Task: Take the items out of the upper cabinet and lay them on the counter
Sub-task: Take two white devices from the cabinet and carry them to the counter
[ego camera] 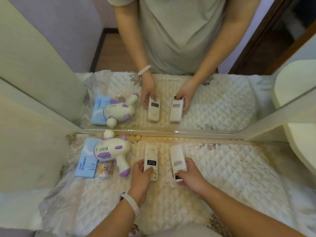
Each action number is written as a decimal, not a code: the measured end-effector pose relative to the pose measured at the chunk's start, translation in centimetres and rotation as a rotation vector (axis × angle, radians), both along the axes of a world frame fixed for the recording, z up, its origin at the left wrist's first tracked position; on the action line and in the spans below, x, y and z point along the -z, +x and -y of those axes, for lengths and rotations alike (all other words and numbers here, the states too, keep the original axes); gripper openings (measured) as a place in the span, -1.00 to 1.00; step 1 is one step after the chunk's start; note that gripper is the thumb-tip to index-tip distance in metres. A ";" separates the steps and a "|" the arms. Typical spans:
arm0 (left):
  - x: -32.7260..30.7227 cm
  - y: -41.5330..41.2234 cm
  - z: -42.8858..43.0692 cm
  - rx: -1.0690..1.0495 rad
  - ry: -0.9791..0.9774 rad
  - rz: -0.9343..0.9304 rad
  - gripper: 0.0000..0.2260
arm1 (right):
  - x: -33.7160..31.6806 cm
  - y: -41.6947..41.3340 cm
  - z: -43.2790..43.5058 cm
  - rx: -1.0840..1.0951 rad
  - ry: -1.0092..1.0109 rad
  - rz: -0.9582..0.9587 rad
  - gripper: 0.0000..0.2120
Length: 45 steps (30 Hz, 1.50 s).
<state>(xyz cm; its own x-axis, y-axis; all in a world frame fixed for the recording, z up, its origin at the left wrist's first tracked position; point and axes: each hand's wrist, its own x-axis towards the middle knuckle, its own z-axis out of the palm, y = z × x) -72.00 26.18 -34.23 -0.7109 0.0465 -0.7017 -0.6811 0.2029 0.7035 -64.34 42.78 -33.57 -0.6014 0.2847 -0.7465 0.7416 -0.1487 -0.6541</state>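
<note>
Forearms are reaching in from the bottom edge, the left one wearing a pale wristband. Both hands are lying low over a quilted cloth that is covering the counter.

Left hand is curling around the near end of a white remote, thumb on the left edge, fingers over the lower face; grip narrow, closed on it. Remote is lying flat, back side up, dark label showing just beyond the fingers.

Right hand is holding the near end of a second white remote, fingers wrapping its right side, grip closed. Its near end is showing an open battery bay with something dark inside; I cannot tell what. The two remotes are lying side by side, apart, both pointing toward the mirror.

Left of them: a white-and-purple toy gun is resting partly on a blue booklet, a small orange picture packet just beside its grip.

Open quilt is stretching right of the right hand and nearer the camera.

Farthest, a mirror is standing at the back edge, doubling the objects and hands; pale cabinet panels are flanking both sides.
</note>
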 end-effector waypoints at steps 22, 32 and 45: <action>0.0 -2.7 -0.5 0.463 -0.354 -0.364 -0.42 | 1.6 -4.1 1.4 -0.264 0.416 -0.046 -0.64; -4.0 1.3 0.4 0.671 -0.643 -0.722 -0.54 | -1.8 -1.5 -1.3 -0.642 0.680 -0.205 -0.54; -11.1 12.7 4.6 0.641 -1.078 -0.934 -0.57 | -8.3 3.9 -1.4 -1.130 1.024 -0.752 -0.48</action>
